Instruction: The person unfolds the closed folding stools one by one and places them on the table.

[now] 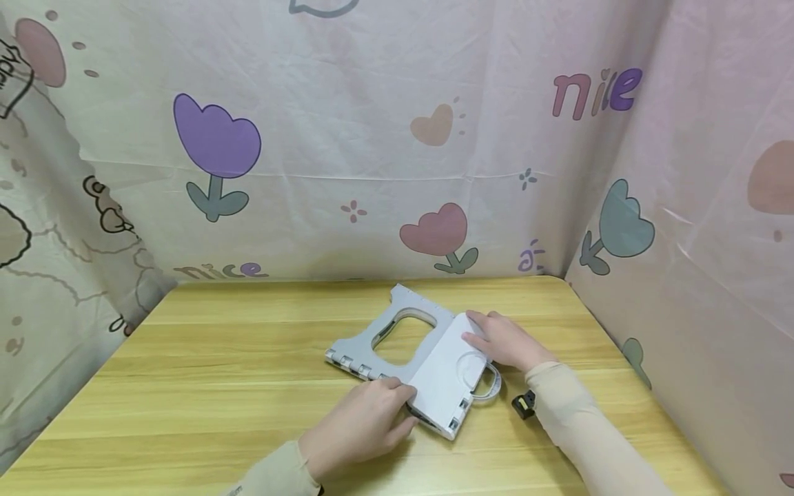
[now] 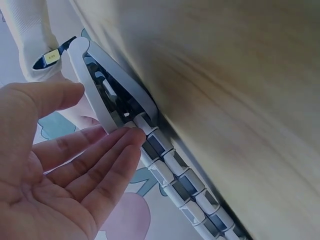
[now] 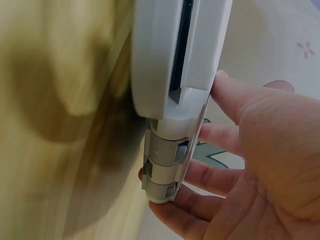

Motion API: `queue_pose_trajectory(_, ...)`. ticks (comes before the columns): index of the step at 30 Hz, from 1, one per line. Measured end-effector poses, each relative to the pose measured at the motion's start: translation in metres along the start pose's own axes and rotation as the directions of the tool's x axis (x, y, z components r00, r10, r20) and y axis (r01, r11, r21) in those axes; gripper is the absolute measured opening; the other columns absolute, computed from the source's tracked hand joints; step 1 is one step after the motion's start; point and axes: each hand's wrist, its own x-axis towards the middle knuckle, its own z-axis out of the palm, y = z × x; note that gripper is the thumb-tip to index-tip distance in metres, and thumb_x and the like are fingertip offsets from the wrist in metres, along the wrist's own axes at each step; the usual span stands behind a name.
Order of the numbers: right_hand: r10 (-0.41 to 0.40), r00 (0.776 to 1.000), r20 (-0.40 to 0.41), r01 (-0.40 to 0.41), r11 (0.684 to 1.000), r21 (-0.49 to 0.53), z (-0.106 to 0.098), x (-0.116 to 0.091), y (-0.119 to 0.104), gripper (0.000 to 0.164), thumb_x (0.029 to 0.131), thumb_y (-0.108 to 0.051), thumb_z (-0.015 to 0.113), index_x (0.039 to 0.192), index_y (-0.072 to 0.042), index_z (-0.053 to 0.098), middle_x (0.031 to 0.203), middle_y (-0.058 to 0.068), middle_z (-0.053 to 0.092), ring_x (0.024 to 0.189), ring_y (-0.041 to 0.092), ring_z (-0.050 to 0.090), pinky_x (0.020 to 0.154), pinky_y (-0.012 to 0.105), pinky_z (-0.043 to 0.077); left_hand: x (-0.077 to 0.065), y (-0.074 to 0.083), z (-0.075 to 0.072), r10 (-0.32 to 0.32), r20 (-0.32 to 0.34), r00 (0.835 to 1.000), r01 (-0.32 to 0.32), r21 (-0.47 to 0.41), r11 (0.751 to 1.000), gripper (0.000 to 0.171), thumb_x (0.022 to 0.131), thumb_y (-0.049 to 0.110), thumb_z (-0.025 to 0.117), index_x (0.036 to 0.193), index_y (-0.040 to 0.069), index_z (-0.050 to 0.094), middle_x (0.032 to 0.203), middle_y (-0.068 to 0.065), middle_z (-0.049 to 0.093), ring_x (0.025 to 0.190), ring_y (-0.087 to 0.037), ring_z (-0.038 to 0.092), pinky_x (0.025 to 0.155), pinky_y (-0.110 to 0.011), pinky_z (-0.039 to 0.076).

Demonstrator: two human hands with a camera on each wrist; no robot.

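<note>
Pale-grey hinged plastic frame (image 1: pixel 431 348), its rectangular flap (image 1: pixel 434 389) white; yellow wooden tabletop (image 1: pixel 217 386) streaked with lighter and darker grain; cream fabric sleeves (image 1: pixel 583 427); pinkish-white cloth backdrop (image 1: pixel 347 138) printed with purple, pink and grey-teal tulips (image 1: pixel 218 141), peach heart (image 1: pixel 434 126), multicoloured lettering (image 1: pixel 577 94)

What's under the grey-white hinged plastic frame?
Yellow wood-grain tabletop shows through the rounded opening in the grey-white hinged plastic frame. Its solid panels cover the rest, so anything beneath them can't be seen.
</note>
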Motion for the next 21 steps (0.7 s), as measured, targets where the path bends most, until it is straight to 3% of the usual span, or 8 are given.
queue_pose_trajectory(8,-0.095,0.995,-0.005,0.095,0.995,0.007,0.001,0.005,-0.01,0.062,0.11,-0.036,0.061,0.157,0.002,0.049,0.132,0.033,0.066,0.113,0.041,0.071,0.106,0.06,0.057,-0.011,0.007,-0.004,0.037,-0.002,0.999,-0.037,0.007,0.999,0.015,0.097,0.027,0.078,0.098,0.013,0.072,0.078,0.01,0.061,0.067,0.003,0.049,0.061,-0.015,0.048)
queue_pose_trajectory(15,-0.122,0.992,0.02,0.121,0.991,0.057,0.002,0.008,-0.02,0.062,0.109,-0.035,0.062,0.159,0.0,0.048,0.134,0.032,0.066,0.115,0.04,0.07,0.107,0.059,0.057,-0.017,0.011,-0.005,0.051,-0.002,0.999,-0.051,-0.026,0.998,0.015,0.097,0.026,0.077,0.091,0.015,0.069,0.074,0.013,0.054,0.065,0.005,0.041,0.059,-0.011,0.04)
queue_pose_trajectory(21,-0.138,0.989,0.048,0.133,0.987,0.094,0.006,0.01,-0.026,0.061,0.11,-0.035,0.061,0.161,-0.004,0.046,0.14,0.032,0.063,0.123,0.042,0.068,0.111,0.06,0.054,-0.023,0.016,-0.004,0.075,-0.017,0.997,-0.076,-0.074,0.994,0.012,0.097,0.024,0.076,0.091,0.016,0.07,0.075,0.014,0.058,0.064,0.008,0.04,0.058,-0.007,0.036)
